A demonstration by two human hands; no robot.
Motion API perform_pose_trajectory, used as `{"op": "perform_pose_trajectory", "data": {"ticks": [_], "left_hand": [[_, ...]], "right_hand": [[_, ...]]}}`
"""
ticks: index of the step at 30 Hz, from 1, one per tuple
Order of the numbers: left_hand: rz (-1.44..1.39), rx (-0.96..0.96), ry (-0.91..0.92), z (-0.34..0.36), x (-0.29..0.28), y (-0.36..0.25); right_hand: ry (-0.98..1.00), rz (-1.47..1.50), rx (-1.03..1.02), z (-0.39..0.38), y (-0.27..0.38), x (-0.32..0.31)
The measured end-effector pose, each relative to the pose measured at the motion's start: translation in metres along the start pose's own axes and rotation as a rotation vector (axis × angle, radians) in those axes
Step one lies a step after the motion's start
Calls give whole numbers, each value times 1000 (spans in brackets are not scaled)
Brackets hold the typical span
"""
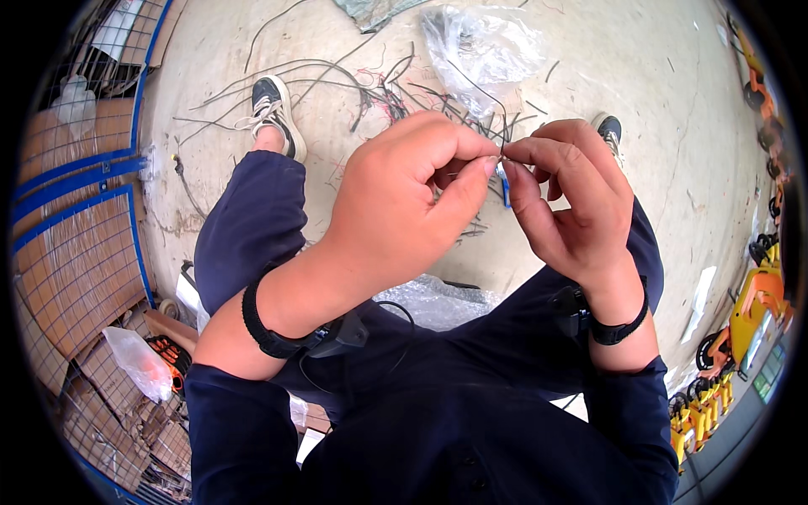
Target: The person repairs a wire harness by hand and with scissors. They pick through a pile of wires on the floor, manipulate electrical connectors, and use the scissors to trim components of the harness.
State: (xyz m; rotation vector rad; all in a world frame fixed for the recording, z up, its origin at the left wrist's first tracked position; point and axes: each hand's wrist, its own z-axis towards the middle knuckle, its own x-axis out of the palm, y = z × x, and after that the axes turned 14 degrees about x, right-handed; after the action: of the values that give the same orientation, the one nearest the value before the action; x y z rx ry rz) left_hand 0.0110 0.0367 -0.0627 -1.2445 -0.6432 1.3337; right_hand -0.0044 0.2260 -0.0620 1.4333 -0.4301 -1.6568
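A pale, smooth concrete floor [673,143] spreads under everything, lightly stained and cracked. On the left stands a cage with a blue metal frame [137,105] and wire mesh. At the far side lies a crumpled, clear plastic bag [471,50], thin and glossy; beside and nearer to it, black cable scraps [391,93] tangle, some long and curved, others short and stiff-looking, among finer reddish strands.

Between the knees, above the floor, the left hand [404,189] and the right hand [581,189] meet. Each has thumb and forefinger pinched together at the tips, on a thin dark wire [504,126]; it rises from that meeting point in a slender curve. Its held end is mostly hidden. Such fine, springy stuff is probably best gripped close to the end, lightly, with both pinches near each other and steady.
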Motion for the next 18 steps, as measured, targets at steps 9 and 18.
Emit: {"op": "perform_pose_trajectory", "data": {"ticks": [9,18], "left_hand": [[171,255,51,3,1,8],[206,296,20,3,7,12]], "right_hand": [[-29,-50,-9,-1,1,1],[-67,-116,-10,-5,1,6]]}}
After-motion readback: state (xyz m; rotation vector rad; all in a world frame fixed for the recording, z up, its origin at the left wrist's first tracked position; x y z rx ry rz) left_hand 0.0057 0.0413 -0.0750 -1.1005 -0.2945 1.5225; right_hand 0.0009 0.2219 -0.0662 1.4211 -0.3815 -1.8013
